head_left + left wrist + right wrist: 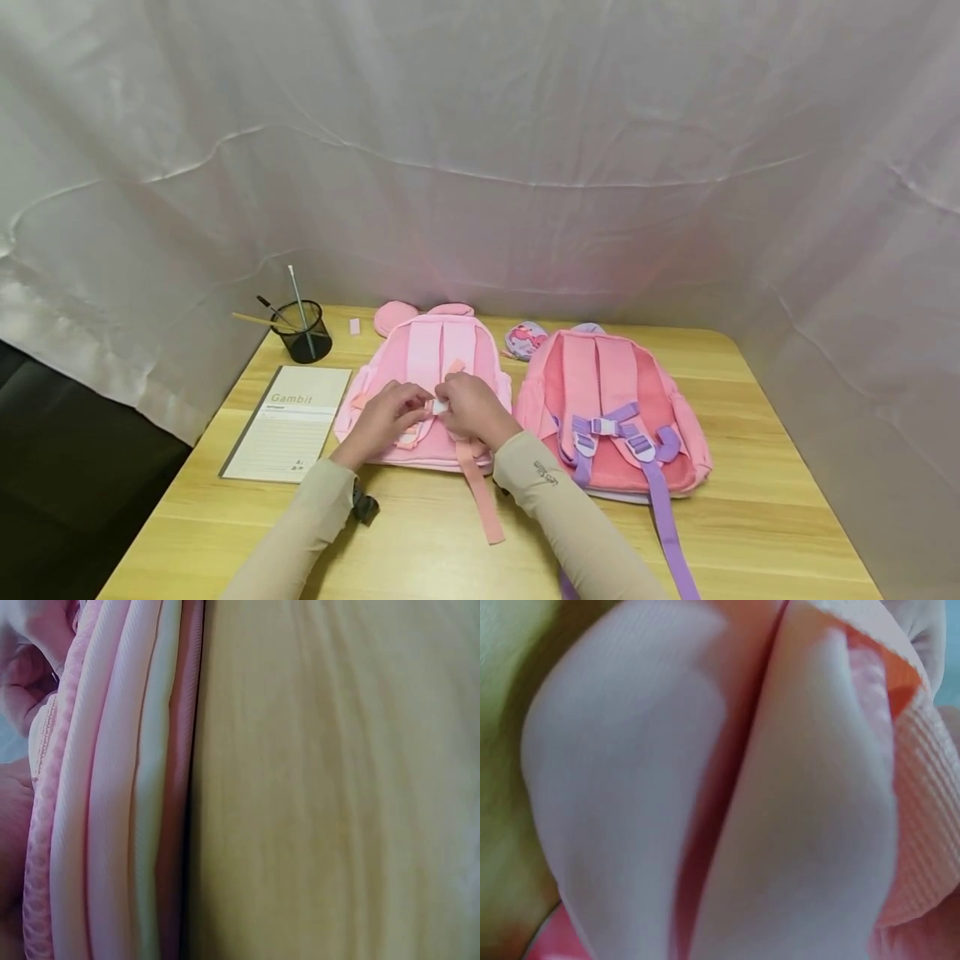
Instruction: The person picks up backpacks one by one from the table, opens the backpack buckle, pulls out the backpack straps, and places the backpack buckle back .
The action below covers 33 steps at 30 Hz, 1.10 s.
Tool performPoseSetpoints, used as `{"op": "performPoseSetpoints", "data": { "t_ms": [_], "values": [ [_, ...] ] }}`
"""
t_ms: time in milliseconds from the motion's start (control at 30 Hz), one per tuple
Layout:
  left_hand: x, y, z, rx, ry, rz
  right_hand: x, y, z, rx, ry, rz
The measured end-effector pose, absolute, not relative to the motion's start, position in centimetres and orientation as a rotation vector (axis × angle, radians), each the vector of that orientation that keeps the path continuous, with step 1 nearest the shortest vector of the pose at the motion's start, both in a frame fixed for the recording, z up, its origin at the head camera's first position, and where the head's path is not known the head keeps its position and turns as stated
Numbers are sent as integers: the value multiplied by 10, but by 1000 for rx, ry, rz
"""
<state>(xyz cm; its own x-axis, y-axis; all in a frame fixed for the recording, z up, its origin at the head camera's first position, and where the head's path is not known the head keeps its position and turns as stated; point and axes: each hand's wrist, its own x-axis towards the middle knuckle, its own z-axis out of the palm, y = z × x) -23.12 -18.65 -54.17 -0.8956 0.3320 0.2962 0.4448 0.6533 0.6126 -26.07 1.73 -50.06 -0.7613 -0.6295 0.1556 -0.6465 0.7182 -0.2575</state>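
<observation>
A light pink backpack [390, 350] lies on the table with its shoulder straps facing up. Over its middle, my left hand [386, 421] and right hand [474, 408] meet at a small white buckle [439, 407] on peach webbing. The left thumb and fingers pinch it from the left; the right fingers curl round it from the other side, hiding much of it. A loose peach strap [480, 496] hangs from the bag below the right hand. In the left wrist view, the bag's layered edge [112, 780] covers part of the hands. Pale padded fabric [802, 780] fills the right wrist view.
To the right lies a darker pink backpack [693, 433] with purple straps joined by a white buckle [604, 427]. A small round pouch [527, 340] sits behind. At left are a notebook [288, 433], a black mesh pen cup [311, 343] and a small pink piece [355, 327].
</observation>
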Motion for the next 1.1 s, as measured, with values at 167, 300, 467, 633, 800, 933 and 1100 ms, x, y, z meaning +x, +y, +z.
{"op": "performPoseSetpoints", "data": {
  "t_ms": [167, 300, 467, 633, 800, 933, 1100],
  "values": [
    [-232, -185, -542, -645, -2722, -1047, -258, 16, -497, 1014, -2887, 449],
    [-233, -183, -542, -650, -2728, -1023, -257, 17, -493, 992, -2911, 454],
    [-234, -181, -542, -651, -2717, -1010, -260, 25, -490, 978, -2900, 508],
    [-231, -183, -541, -623, -2709, -1043, -262, 30, -494, 1009, -2868, 584],
    [-231, -185, -543, -627, -2698, -1059, -263, 32, -496, 1005, -2861, 632],
    [-230, -187, -543, -627, -2690, -1076, -261, 33, -497, 987, -2868, 666],
    [-229, -189, -543, -637, -2683, -1093, -261, 32, -498, 980, -2865, 672]
  ]
}}
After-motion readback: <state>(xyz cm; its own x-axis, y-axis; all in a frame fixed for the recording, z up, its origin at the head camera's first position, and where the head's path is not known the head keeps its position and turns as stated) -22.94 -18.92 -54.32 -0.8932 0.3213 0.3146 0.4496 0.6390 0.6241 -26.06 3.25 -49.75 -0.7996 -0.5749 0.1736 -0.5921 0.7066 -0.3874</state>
